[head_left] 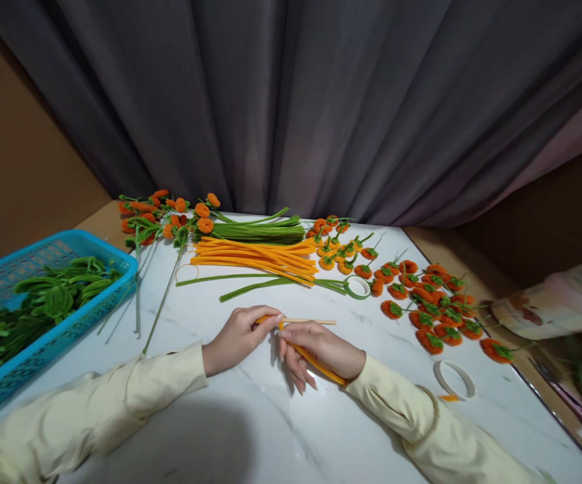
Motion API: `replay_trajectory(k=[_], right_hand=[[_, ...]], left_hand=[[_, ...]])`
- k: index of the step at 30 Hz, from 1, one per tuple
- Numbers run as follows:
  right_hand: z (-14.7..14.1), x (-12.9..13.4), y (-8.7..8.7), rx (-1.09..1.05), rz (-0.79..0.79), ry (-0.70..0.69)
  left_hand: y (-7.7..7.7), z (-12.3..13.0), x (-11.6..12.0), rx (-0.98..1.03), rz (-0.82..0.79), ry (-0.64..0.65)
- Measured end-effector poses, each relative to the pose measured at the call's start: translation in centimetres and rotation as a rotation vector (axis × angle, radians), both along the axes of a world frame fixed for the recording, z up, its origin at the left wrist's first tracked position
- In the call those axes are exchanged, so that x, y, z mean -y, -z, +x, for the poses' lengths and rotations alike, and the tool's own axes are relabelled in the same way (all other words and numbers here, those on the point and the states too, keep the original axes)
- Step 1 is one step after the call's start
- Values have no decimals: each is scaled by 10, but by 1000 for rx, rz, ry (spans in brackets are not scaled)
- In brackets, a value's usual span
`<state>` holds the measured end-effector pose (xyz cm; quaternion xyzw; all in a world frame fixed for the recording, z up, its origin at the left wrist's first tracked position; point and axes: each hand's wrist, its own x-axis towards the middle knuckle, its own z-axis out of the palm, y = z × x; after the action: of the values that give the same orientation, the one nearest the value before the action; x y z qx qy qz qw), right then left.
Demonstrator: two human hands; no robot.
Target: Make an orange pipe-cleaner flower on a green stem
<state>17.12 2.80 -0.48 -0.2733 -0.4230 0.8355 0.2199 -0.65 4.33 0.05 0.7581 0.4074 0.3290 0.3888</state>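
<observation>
left hand (pixel 238 339): its fingers are pinched close together on the orange pipe cleaner (pixel 321 368) and one end of the thin wooden stick (pixel 316 322).
right hand (pixel 334 349): thumb and first finger are pinched on the orange pipe cleaner by the stick, and the other fingers hang loose.
orange pipe cleaner: it is between the two hands, above the front of the table (pixel 291 444). it meets the stick and runs down past the right palm to the wrist. i cannot tell how many times it goes around.
orange pile (pixel 253 254): lots of pipe cleaners lie in a bunch past the hands.
green pile (pixel 265 232): more pipe cleaners, just behind the orange pile.
fuzzy flowers (pixel 425 296): many orange ones lie on the right.
white ring (pixel 442 373): it lies near the right sleeve (pixel 396 396).
blue basket (pixel 128 269): on the left, with green fuzzy leaves (pixel 62 299) inside.
</observation>
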Motion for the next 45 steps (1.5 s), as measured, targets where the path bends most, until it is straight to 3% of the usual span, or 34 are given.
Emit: replay_trajectory(k=[45], right_hand=[[0,0,1,-47,14,-11]], left_hand=[[0,0,0,14,-45,9]])
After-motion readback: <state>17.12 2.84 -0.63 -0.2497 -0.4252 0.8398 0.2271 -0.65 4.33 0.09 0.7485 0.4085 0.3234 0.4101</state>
